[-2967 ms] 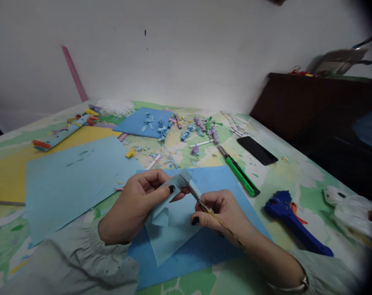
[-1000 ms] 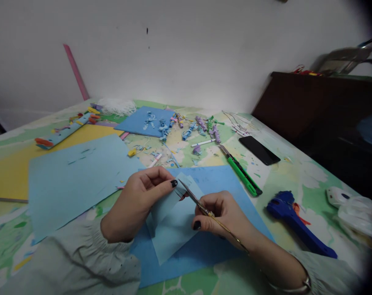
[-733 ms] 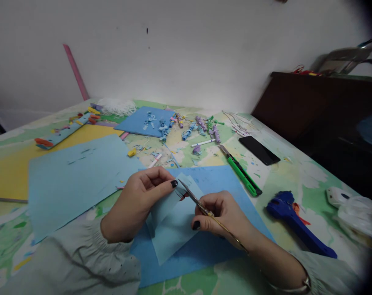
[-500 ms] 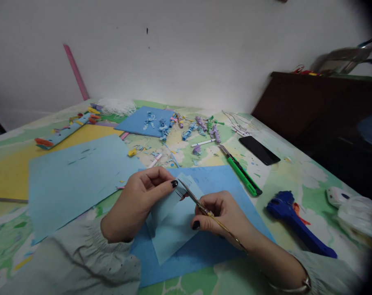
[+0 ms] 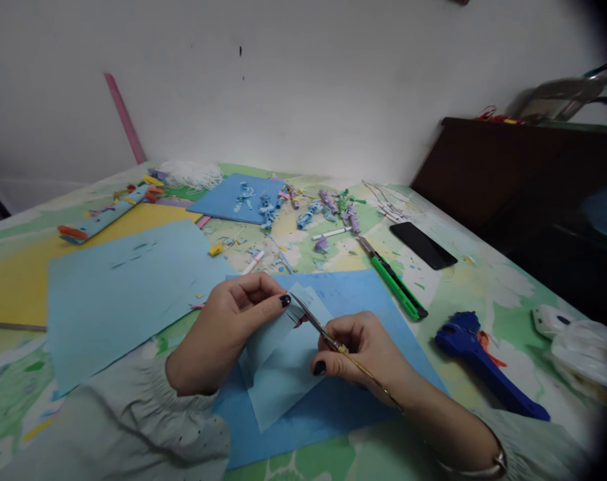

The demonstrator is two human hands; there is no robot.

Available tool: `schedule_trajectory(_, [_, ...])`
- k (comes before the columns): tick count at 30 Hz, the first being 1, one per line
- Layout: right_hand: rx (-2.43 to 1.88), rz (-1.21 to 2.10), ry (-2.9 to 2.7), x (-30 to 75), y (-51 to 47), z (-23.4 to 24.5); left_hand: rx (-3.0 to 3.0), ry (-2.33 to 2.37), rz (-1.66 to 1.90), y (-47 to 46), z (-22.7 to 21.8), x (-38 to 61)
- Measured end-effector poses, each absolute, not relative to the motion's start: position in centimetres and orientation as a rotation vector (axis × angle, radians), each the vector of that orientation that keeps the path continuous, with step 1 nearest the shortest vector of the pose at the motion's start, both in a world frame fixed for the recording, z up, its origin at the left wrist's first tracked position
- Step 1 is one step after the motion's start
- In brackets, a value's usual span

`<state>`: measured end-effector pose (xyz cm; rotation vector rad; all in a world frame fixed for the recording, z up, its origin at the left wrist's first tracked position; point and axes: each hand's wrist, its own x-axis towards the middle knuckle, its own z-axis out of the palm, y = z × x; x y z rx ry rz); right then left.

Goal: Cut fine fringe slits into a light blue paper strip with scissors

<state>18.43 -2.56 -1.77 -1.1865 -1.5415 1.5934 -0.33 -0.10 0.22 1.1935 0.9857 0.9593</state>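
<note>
My left hand [image 5: 233, 331] pinches a folded piece of light blue paper [image 5: 271, 337] between thumb and fingers, over a darker blue sheet [image 5: 333, 414]. My right hand [image 5: 361, 351] is closed on a pair of scissors [image 5: 328, 334] with gold-coloured handles. The blades point up and left and lie at the upper edge of the paper, beside my left thumb. Dark lines show on the paper at the blades; I cannot tell whether they are cuts or marks. Another light blue piece [image 5: 283, 391] lies beneath, on the blue sheet.
Right of the sheet lie a green utility knife [image 5: 396, 284], a black phone [image 5: 424, 244] and a dark blue tool [image 5: 489, 367]. A large light blue sheet [image 5: 128, 300] spreads at left. Curled paper pieces [image 5: 308, 214] and scraps are scattered behind, before the wall.
Almost nothing differs. Both hands, the scissors and the paper hold nearly the same places.
</note>
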Motion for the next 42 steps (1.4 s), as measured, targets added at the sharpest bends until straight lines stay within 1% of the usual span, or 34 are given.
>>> schedule_trajectory(42, [-1.190,1.545,-1.573,18.58,-2.41,-2.37,1.190,0.988,0.939,0.11,0.44,-0.18])
